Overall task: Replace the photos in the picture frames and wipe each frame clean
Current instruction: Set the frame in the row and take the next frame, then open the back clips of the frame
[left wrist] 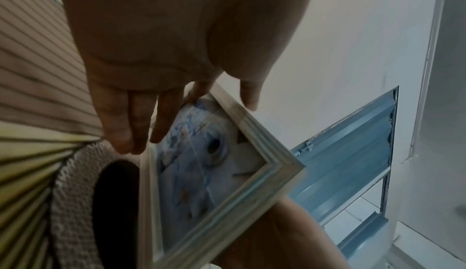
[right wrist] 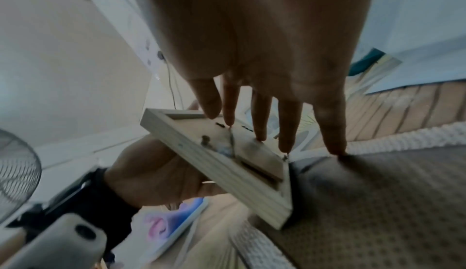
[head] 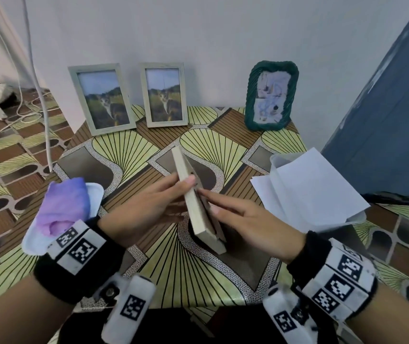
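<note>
Both grips on frame (head: pixel 193 194), patterned table (head: pixel 129 150), white wall (head: pixel 210 33)

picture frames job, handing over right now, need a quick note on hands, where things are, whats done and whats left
Left hand holds the light wooden frame on edge over the table, thumb on its top edge.
Right hand has straight fingers on the frame's back.
The held frame's front shows a bluish picture in the left wrist view.
Two wooden frames and the green woven frame stand by the wall.
White sheets lie right, purple cloth left.
Left: close the back, wipe, stand it up. Whether the others are finished cannot be told.
</note>
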Tool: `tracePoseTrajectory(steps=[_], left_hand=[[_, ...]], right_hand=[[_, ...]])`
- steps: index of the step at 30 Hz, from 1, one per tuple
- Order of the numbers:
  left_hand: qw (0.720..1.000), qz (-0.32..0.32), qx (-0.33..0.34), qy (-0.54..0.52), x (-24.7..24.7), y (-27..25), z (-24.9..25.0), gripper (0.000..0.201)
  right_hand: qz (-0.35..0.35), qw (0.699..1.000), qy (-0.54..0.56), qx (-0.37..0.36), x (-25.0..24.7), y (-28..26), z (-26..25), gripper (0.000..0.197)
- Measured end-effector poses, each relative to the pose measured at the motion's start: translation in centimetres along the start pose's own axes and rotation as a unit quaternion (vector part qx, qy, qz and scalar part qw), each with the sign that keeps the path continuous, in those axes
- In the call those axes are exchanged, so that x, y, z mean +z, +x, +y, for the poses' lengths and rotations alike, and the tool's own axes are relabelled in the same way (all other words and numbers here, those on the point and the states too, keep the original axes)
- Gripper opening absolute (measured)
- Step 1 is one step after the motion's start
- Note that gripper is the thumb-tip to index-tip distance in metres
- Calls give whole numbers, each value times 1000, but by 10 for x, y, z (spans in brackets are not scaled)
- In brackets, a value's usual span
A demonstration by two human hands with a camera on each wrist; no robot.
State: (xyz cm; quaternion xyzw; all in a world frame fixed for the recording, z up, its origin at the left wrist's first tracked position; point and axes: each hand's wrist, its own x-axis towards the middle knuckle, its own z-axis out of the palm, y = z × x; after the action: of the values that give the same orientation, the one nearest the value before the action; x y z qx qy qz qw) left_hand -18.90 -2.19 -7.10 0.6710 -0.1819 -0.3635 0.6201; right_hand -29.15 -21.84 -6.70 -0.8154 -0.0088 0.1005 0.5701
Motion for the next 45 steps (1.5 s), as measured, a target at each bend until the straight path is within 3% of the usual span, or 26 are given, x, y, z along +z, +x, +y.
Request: tracePoseTrajectory(steps=[4,11,14,18,20,23,25,29,32,42,45], left_hand=[[1000,18,18,5,-18,-12,3,31],[994,49,-18,100,-44,-14,-6,30],[974,47,-29,220,-47,-14,-13,26],[955,68,19,287,-46,-13,-19,28],[921,75,63,376,-46,-13,-22,28],[853,115,110,498,-47,-16,-27,59],[824,95,118,546,-48,-18,-28,74],[778,5,31,627,-49,-14,-30,79],[747,-18,-2,665,-48,-11,-26,77],[679,18,38,733,-42,2,-14,64],[693,51,19,719,-42,5,-11,54]], right_hand=[[-28,989,-142,-8,4,-1,8,50],[-68,917,-394,-21,17,-1,13,61],[-22,899,-435,-50,19,-5,9,48],[72,921,-369,-101,13,-4,7,29],[111,928,-344,-93,5,-1,9,24],[128,921,-362,-72,-6,4,13,23],[112,913,-390,-50,-12,9,14,27],[51,878,-475,-10,-13,20,11,41],[30,860,-509,-5,-6,26,10,42],[60,835,-547,-2,3,39,4,40],[71,833,-548,-1,5,43,-1,45]])
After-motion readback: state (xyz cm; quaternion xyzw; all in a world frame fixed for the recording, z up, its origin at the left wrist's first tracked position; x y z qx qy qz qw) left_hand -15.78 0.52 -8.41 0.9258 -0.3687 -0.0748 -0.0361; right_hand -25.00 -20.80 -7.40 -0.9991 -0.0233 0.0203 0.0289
